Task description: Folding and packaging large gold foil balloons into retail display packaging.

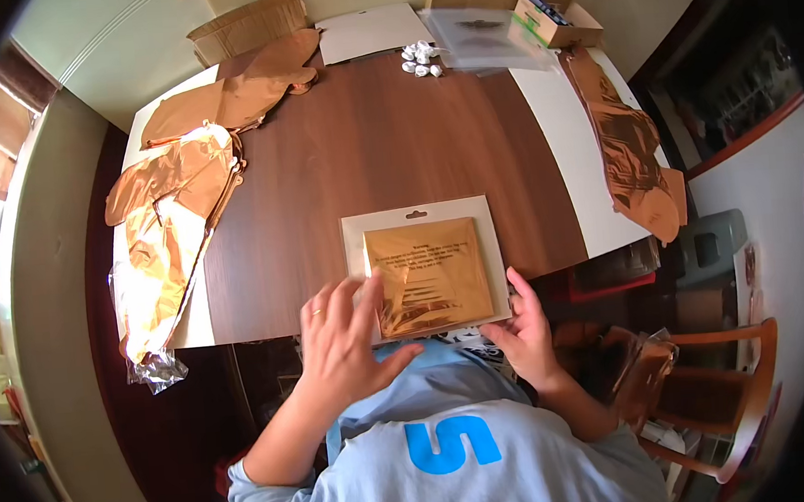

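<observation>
At the near edge of the wooden tabletop (367, 151), a flat packet of folded gold foil (429, 275) on its white card lies pinned under the left hand (341, 337), grip released, while the right hand (526, 331), fingers loose, touches its corner.

The left hand (343, 339) covers the lower left corner of the flat gold foil packet (430, 272); the packet's near edge is hidden behind the person's blue shirt (452, 434); the small white bits (421, 58) at the counter's (366, 141) far end are too small to tell; the open box's (555, 18) contents are unclear.
</observation>
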`<state>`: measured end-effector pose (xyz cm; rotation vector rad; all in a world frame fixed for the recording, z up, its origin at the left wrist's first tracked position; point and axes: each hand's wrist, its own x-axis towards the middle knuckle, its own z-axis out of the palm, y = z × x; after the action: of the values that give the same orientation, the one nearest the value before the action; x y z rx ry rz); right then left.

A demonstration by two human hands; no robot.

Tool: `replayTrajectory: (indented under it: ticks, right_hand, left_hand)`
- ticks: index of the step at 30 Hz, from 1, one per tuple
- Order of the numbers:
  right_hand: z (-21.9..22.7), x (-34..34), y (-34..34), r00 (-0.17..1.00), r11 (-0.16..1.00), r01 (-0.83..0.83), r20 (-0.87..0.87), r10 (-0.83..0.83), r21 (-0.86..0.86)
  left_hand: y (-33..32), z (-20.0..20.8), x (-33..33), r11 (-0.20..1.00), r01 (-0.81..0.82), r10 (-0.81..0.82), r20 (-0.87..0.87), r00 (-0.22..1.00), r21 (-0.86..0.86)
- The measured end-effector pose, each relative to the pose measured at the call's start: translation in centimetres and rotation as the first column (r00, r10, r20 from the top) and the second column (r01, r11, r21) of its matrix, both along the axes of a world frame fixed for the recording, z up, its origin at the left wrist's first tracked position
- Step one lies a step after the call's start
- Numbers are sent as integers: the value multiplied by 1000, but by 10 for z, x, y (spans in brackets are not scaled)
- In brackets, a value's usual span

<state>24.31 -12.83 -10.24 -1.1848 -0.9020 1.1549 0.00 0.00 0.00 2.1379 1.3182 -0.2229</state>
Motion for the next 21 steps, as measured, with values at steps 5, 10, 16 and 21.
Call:
replayTrajectory:
  ticks: [5,10,16,21]
  right_hand:
    - [11,8,16,944,1000,17,328,-18,6]
    - [12,-8,8,991,996,93,99,-93,-4]
    - [3,-7,9,978,976,202,64,-197,-85]
    - [5,-3,14,971,969,228,90,-220,-98]
  left_hand:
    - [53,-57,47,843,146,-381,384,841,518]
    - [66,-64,63,832,230,-354,163,921,505]
    - [43,-49,51,769,264,-456,209,865,583]
    - [26,-66,35,758,251,-444,193,875,603]
